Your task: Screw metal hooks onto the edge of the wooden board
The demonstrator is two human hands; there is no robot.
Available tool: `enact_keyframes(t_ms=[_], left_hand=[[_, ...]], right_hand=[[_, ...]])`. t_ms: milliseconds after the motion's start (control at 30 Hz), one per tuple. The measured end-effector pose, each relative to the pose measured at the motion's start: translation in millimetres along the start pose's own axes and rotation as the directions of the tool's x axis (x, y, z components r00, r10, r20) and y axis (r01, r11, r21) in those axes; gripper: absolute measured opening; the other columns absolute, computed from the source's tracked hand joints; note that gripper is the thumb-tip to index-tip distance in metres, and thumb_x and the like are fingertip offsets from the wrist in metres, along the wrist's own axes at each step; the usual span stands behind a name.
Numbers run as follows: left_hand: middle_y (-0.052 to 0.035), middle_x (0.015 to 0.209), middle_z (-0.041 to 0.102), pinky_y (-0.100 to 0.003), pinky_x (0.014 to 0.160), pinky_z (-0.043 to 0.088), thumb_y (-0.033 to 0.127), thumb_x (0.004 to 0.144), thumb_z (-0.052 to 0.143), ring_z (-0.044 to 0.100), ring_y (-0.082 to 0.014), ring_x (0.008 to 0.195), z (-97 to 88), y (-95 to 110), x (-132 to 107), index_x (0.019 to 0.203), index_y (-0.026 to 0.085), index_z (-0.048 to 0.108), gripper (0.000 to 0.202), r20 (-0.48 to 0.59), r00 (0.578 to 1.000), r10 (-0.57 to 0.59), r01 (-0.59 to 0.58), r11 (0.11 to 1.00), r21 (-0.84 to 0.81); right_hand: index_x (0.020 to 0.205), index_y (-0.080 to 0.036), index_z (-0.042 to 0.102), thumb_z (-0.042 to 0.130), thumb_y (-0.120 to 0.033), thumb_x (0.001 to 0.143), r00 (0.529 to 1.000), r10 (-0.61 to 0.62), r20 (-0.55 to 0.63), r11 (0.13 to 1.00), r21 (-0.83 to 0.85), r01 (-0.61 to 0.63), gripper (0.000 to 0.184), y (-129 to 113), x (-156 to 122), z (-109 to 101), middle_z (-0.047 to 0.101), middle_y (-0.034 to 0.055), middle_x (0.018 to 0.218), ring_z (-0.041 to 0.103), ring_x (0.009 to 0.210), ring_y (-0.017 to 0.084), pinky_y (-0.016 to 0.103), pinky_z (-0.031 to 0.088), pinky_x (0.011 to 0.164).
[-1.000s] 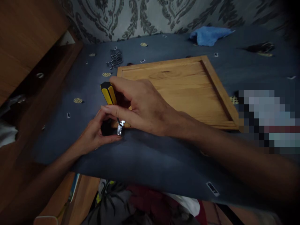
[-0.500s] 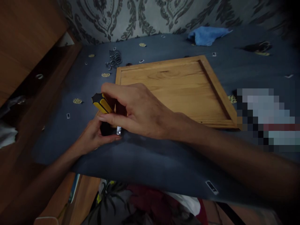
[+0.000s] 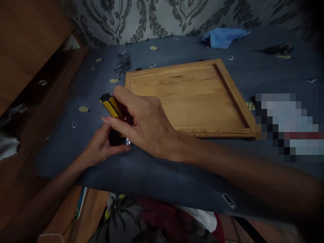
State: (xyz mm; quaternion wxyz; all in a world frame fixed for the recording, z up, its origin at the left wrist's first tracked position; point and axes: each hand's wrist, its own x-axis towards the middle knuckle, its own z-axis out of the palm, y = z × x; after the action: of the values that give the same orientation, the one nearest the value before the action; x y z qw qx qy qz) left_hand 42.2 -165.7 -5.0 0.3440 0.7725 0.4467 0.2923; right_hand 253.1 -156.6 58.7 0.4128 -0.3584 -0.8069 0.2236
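My right hand (image 3: 144, 123) is closed around a screwdriver with a yellow and black handle (image 3: 109, 105). The tool tilts up to the left, and its tip points down at the near left corner of a shallow wooden tray (image 3: 187, 94). My left hand (image 3: 102, 145) pinches a small shiny metal bracket (image 3: 128, 141) against that corner, with its fingers pressed together. The screwdriver's shaft is hidden behind my right hand. A row of small holes shows along the tray's near rim.
The tray lies on a dark blue patterned cloth (image 3: 157, 172). A heap of metal hooks (image 3: 123, 64) sits beyond the tray's far left corner, and a blue rag (image 3: 222, 37) at the back. A wooden cabinet (image 3: 27, 50) stands on the left. Clothes lie below the near edge.
The screwdriver handle dropped and tilted further to the left, then rose a little. My right hand shifted left over the bracket. My left hand has stayed in place.
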Motion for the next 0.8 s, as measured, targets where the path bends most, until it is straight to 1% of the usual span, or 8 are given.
enact_keyframes(t_ms=[100,233,333,400,500,633,700,800], left_hand=[[-0.0091,0.123,0.073,-0.056,0.104,0.058,0.055,0.074,0.089,0.071,-0.0344,0.116,0.4,-1.9,0.1,0.128,0.023,0.062,0.068,-0.019,1.000,0.018,-0.018,1.000,0.025],[-0.0081,0.128,0.071,-0.055,0.109,0.056,0.057,0.076,0.088,0.068,-0.0335,0.124,0.8,-3.5,0.8,0.129,0.026,0.062,0.067,-0.021,0.996,0.082,-0.081,0.996,0.033],[-0.0066,0.130,0.071,-0.050,0.106,0.059,0.054,0.080,0.087,0.070,-0.0308,0.120,0.1,-2.7,1.7,0.130,0.029,0.060,0.062,0.002,0.992,0.123,-0.123,0.992,0.029],[-0.0063,0.130,0.071,-0.050,0.104,0.061,0.055,0.080,0.086,0.071,-0.0304,0.119,-0.5,-2.2,2.1,0.129,0.029,0.060,0.061,0.001,0.990,0.141,-0.141,0.989,0.049],[-0.0069,0.132,0.071,-0.052,0.106,0.059,0.055,0.080,0.086,0.070,-0.0312,0.120,-0.8,-2.2,2.0,0.129,0.029,0.060,0.061,-0.002,0.990,0.144,-0.144,0.988,0.059],[-0.0070,0.127,0.072,-0.053,0.106,0.059,0.056,0.078,0.087,0.070,-0.0318,0.119,-0.7,-3.1,0.6,0.130,0.027,0.060,0.066,-0.019,0.995,0.096,-0.094,0.993,0.075],[-0.0074,0.119,0.074,-0.053,0.105,0.059,0.057,0.077,0.087,0.070,-0.0331,0.119,-0.9,-3.1,0.1,0.124,0.024,0.064,0.063,-0.018,0.997,0.071,-0.069,0.993,0.094],[-0.0079,0.111,0.075,-0.053,0.104,0.059,0.057,0.076,0.087,0.070,-0.0342,0.119,-1.1,-2.1,0.4,0.113,0.021,0.067,0.056,-0.010,0.998,0.059,-0.058,0.994,0.090]], right_hand=[[0.102,-0.022,0.052,0.066,-0.030,0.102,0.997,-0.021,0.074,0.999,0.044,0.018,0.015,2.9,5.1,-9.5,0.059,-0.0051,0.083,0.059,0.078,0.014,0.028,0.042,0.072],[0.090,-0.021,0.054,0.063,-0.029,0.104,0.954,-0.121,0.275,0.965,0.259,0.048,0.018,8.3,13.6,-29.3,0.060,-0.0034,0.086,0.060,0.086,0.013,0.026,0.045,0.073],[0.093,-0.019,0.060,0.060,-0.025,0.105,0.901,-0.105,0.420,0.912,0.403,-0.082,0.013,12.3,17.2,-36.7,0.064,-0.0030,0.088,0.060,0.078,0.010,0.023,0.048,0.068],[0.096,-0.017,0.063,0.061,-0.022,0.104,0.891,-0.085,0.447,0.882,0.449,-0.141,0.009,15.5,17.8,-36.5,0.064,-0.0046,0.083,0.059,0.069,0.007,0.022,0.048,0.064],[0.087,-0.018,0.062,0.061,-0.026,0.103,0.925,-0.116,0.363,0.899,0.434,-0.058,0.018,19.0,15.8,-30.3,0.059,-0.0080,0.072,0.057,0.065,0.007,0.023,0.046,0.065],[0.073,-0.020,0.051,0.055,-0.035,0.106,0.982,-0.103,0.158,0.968,0.243,0.063,0.036,14.4,8.9,-15.7,0.055,-0.0058,0.071,0.058,0.074,0.010,0.025,0.045,0.070],[0.072,-0.021,0.046,0.061,-0.037,0.104,0.996,-0.038,0.075,0.990,0.137,0.027,0.038,8.9,5.6,-8.9,0.054,-0.0050,0.071,0.058,0.074,0.011,0.026,0.044,0.069],[0.076,-0.023,0.046,0.069,-0.037,0.100,0.997,0.050,0.063,0.998,0.042,-0.053,0.036,1.6,3.5,-4.8,0.053,-0.0047,0.072,0.057,0.073,0.013,0.027,0.044,0.067]])
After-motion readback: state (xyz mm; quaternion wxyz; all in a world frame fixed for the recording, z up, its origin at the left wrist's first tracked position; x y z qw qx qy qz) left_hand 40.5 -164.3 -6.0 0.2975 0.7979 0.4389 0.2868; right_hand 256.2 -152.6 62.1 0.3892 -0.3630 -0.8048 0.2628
